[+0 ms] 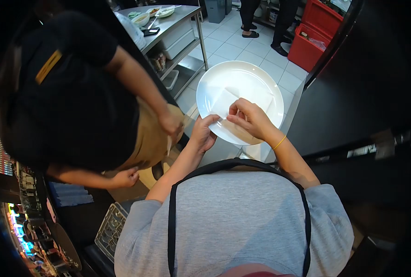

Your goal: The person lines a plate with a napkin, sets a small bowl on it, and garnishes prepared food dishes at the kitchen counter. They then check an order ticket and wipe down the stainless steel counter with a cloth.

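A large round white plate [256, 76] is held out in front of my body, over the tiled floor. My left hand [202, 133] grips its lower left edge, thumb on top and fingers underneath. On the plate lies a white napkin or paper [224, 102], flat against its surface. My right hand [250, 118] is over the plate at the napkin's lower right corner, its fingers curled with thumb and fingertips close together. Whether the napkin's edge is between those fingertips is too small to tell.
A co-worker in black with a tan apron [145, 134] stands close at the left. Behind, a steel table [180, 15] bears bowls and a phone. A red cooler [307, 51] and another person's legs are farther back. A dark counter [353, 97] runs along the right.
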